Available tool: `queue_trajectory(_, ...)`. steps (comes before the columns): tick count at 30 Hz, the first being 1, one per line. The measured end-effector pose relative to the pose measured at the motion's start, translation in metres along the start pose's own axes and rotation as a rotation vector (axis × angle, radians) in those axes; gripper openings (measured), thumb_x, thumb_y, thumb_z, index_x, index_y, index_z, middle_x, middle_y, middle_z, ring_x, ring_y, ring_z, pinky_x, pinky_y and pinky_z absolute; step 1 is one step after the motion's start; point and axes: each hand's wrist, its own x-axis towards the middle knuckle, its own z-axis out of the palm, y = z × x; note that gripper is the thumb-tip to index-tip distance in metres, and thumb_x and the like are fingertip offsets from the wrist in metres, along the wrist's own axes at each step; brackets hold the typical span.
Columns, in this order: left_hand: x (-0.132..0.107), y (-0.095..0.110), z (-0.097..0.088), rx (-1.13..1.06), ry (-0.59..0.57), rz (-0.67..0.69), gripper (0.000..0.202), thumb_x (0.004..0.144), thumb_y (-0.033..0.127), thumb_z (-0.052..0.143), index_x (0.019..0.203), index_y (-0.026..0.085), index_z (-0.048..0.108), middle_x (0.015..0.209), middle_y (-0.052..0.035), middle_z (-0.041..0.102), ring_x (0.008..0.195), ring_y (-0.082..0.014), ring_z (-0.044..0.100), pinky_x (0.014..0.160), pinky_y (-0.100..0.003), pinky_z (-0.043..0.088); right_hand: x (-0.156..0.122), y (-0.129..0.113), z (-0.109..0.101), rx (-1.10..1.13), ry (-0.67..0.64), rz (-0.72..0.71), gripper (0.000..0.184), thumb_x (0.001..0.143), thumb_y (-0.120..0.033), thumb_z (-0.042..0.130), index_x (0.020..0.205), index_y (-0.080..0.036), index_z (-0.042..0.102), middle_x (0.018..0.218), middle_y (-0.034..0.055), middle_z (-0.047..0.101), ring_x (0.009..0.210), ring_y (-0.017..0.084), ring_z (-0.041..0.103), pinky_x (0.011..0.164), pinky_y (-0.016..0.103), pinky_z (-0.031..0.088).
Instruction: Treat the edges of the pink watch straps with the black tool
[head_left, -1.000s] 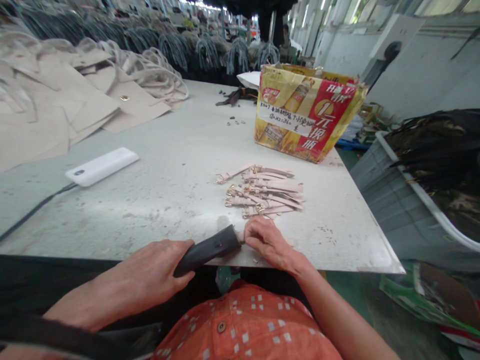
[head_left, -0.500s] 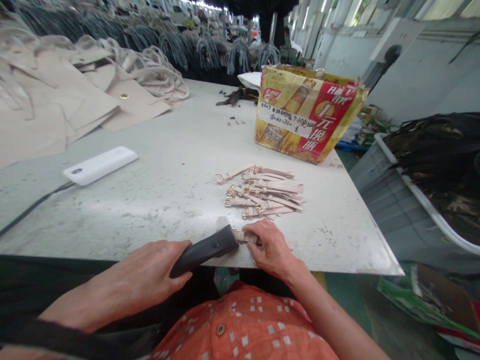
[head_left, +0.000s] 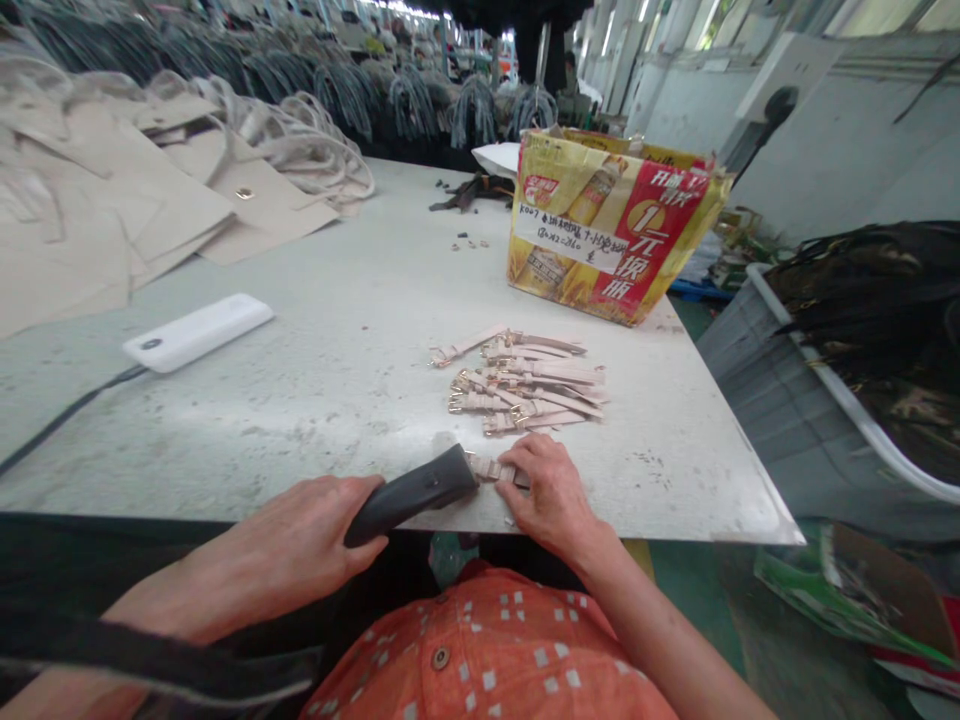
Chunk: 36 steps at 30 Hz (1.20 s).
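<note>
Scuffed white worktable [head_left: 330,420]: we log one beige strap [head_left: 489,469] pressed flat near the edge under the right hand [head_left: 551,495], the left hand [head_left: 277,530] clenched on a black handheld tool [head_left: 412,492] just beside it, and a pile of buckled straps [head_left: 525,385] beyond, how many finished we cannot tell.

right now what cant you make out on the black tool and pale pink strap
- Head view: the black tool, its underside hidden by the left hand
- Head view: the pale pink strap, its end hidden under the right hand
- Head view: tool tip on strap, too small to tell if touching
</note>
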Motion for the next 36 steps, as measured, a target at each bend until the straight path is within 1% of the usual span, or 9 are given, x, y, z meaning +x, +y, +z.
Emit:
queue_trajectory(2, 0.001, -0.002, 0.001, -0.011, 0.015, -0.001, 0.042, 0.088, 0.060, 0.063, 0.106, 0.029, 0.087, 0.108, -0.0141, 0.099, 0.102, -0.0443, 0.094, 0.092, -0.050, 0.067, -0.001, -0.002, -0.004, -0.050, -0.026, 0.032, 0.017, 0.105, -0.020, 0.094, 0.120, -0.024, 0.098, 0.119, 0.0137, 0.089, 0.122, 0.037, 0.080, 0.106, 0.049, 0.063)
queue_trajectory(6, 0.001, -0.006, 0.003, -0.035, 0.056, 0.002, 0.043, 0.086, 0.062, 0.068, 0.106, 0.029, 0.088, 0.110, -0.0149, 0.100, 0.107, -0.0467, 0.094, 0.097, -0.052, 0.069, 0.001, -0.005, -0.009, -0.042, -0.065, 0.058, 0.021, 0.105, -0.021, 0.097, 0.126, -0.025, 0.102, 0.115, 0.0116, 0.088, 0.119, 0.035, 0.079, 0.105, 0.047, 0.060)
queue_trajectory(11, -0.002, -0.005, 0.005, -0.041, 0.046, -0.002, 0.044, 0.088, 0.062, 0.068, 0.110, 0.029, 0.089, 0.113, -0.0154, 0.100, 0.108, -0.0459, 0.095, 0.100, -0.053, 0.070, 0.005, -0.006, -0.009, -0.013, -0.109, 0.059, 0.025, 0.106, -0.020, 0.097, 0.129, -0.026, 0.104, 0.116, 0.0105, 0.086, 0.115, 0.033, 0.078, 0.102, 0.045, 0.056)
queue_trajectory(16, 0.003, 0.000, 0.000, -0.082, 0.041, 0.021, 0.034, 0.086, 0.058, 0.076, 0.102, 0.031, 0.090, 0.105, -0.0097, 0.099, 0.100, -0.0417, 0.094, 0.096, -0.047, 0.070, 0.006, -0.006, -0.010, -0.009, -0.139, 0.054, 0.024, 0.106, -0.019, 0.095, 0.127, -0.025, 0.102, 0.116, 0.0104, 0.085, 0.115, 0.033, 0.078, 0.103, 0.045, 0.056)
queue_trajectory(19, 0.005, -0.001, -0.003, -0.130, 0.067, 0.007, 0.035, 0.083, 0.059, 0.082, 0.102, 0.030, 0.092, 0.106, -0.0088, 0.100, 0.100, -0.0411, 0.093, 0.093, -0.045, 0.070, 0.006, -0.005, -0.009, -0.010, -0.138, 0.048, 0.025, 0.105, -0.018, 0.093, 0.129, -0.024, 0.101, 0.117, 0.0103, 0.085, 0.115, 0.032, 0.077, 0.104, 0.045, 0.057)
queue_trajectory(22, 0.000, -0.001, -0.006, -0.145, 0.113, -0.024, 0.033, 0.086, 0.055, 0.081, 0.102, 0.029, 0.092, 0.103, -0.0062, 0.101, 0.100, -0.0381, 0.093, 0.091, -0.042, 0.068, 0.006, -0.003, -0.007, -0.013, -0.124, 0.044, 0.029, 0.103, -0.019, 0.094, 0.131, -0.024, 0.099, 0.118, 0.0106, 0.085, 0.118, 0.034, 0.077, 0.107, 0.046, 0.059)
queue_trajectory(25, -0.008, 0.008, -0.008, -0.123, 0.120, -0.046, 0.029, 0.089, 0.050, 0.076, 0.102, 0.030, 0.092, 0.103, -0.0057, 0.101, 0.100, -0.0371, 0.094, 0.090, -0.041, 0.066, 0.006, -0.002, -0.006, -0.009, -0.110, 0.049, 0.041, 0.099, -0.021, 0.094, 0.140, -0.022, 0.095, 0.125, 0.0135, 0.087, 0.121, 0.036, 0.078, 0.112, 0.050, 0.063)
queue_trajectory(31, -0.008, 0.041, -0.002, 0.067, 0.035, -0.008, 0.028, 0.100, 0.043, 0.072, 0.113, 0.027, 0.090, 0.112, -0.0146, 0.101, 0.108, -0.0427, 0.097, 0.093, -0.045, 0.066, 0.002, 0.001, -0.011, 0.077, -0.126, 0.030, 0.085, 0.095, -0.020, 0.088, 0.179, -0.020, 0.075, 0.131, 0.0126, 0.089, 0.122, 0.036, 0.080, 0.120, 0.055, 0.066)
queue_trajectory(36, 0.004, 0.057, 0.000, 0.150, 0.035, -0.008, 0.021, 0.103, 0.035, 0.074, 0.116, 0.028, 0.089, 0.109, -0.0137, 0.100, 0.106, -0.0409, 0.097, 0.089, -0.042, 0.063, 0.001, 0.008, -0.016, 0.146, -0.145, 0.038, 0.097, 0.092, -0.017, 0.085, 0.188, -0.022, 0.067, 0.129, 0.0101, 0.090, 0.121, 0.035, 0.081, 0.122, 0.056, 0.066)
